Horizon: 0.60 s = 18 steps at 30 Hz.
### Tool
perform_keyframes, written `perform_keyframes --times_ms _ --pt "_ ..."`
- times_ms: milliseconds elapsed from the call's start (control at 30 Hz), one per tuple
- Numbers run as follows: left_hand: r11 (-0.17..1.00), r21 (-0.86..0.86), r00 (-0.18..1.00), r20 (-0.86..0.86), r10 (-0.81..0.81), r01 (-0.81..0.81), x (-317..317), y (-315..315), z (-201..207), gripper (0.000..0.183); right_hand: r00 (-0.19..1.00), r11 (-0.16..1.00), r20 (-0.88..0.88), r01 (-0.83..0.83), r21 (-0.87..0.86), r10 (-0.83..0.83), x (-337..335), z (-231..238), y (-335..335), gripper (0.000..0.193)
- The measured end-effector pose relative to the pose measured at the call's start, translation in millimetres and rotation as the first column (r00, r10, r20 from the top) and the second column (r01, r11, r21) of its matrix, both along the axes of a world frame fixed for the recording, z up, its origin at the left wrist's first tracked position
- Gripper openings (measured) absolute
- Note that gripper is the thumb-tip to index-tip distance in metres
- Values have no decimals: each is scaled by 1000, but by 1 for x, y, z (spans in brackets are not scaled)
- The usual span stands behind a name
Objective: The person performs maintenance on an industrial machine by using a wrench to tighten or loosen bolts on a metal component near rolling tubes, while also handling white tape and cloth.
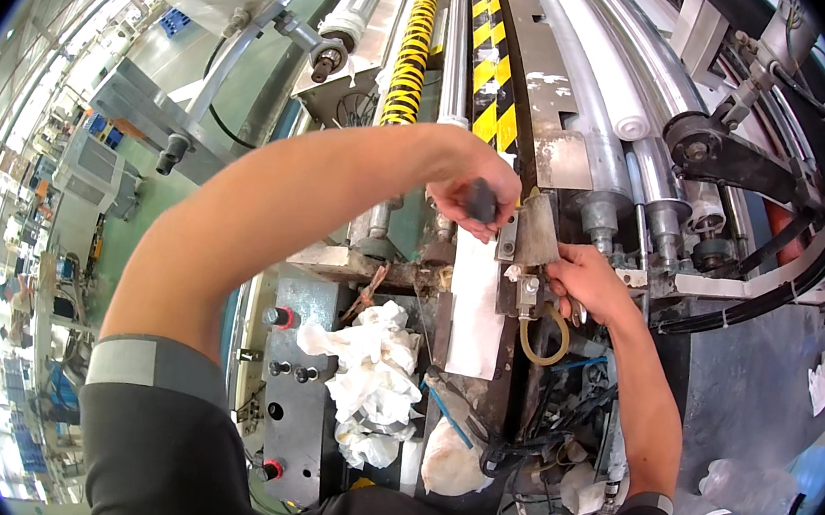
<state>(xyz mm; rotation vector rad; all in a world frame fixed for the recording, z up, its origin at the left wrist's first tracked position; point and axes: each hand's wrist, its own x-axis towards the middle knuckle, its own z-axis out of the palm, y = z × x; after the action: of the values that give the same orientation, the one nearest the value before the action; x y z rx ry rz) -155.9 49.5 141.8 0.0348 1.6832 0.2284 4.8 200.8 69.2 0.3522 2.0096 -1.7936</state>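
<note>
My left hand [475,189] is closed around a dark grey handle [482,200], its blunt end pointing up at me. The rest of that tool is hidden under the fist. Beside it stands a dull metal plate [538,231] on the machine's end block. My right hand [589,284] is at the lower right corner of this plate, fingers curled. A bit of shiny metal [580,313] shows below those fingers; what they grip is mostly hidden. Below the plate, a brass-coloured fitting [529,288] joins a looped yellowish hose [564,346]. A white strip [475,309] lies below my left hand.
Long rollers [590,95] and yellow-black striped bars [414,47] run away from me. Crumpled white cloths [369,364] lie beside a grey control panel [297,396] with knobs. Tangled cables and hoses [543,452] hang near my right forearm. A clear plastic bottle [750,491] lies at right.
</note>
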Motion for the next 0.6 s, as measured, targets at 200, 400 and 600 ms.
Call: perform_keyframes --times_ms 200,400,600 --pt "962 -35 948 184 -259 269 -44 8 5 19 1000 999 -12 -26 48 26 -2 7 0 17" --pt "963 -21 897 368 -243 270 -85 16 0 24 999 998 16 -45 33 44 -3 13 0 18" --pt "959 113 861 423 -281 258 -108 13 -14 32 998 998 22 -60 8 60 -5 14 6 18"
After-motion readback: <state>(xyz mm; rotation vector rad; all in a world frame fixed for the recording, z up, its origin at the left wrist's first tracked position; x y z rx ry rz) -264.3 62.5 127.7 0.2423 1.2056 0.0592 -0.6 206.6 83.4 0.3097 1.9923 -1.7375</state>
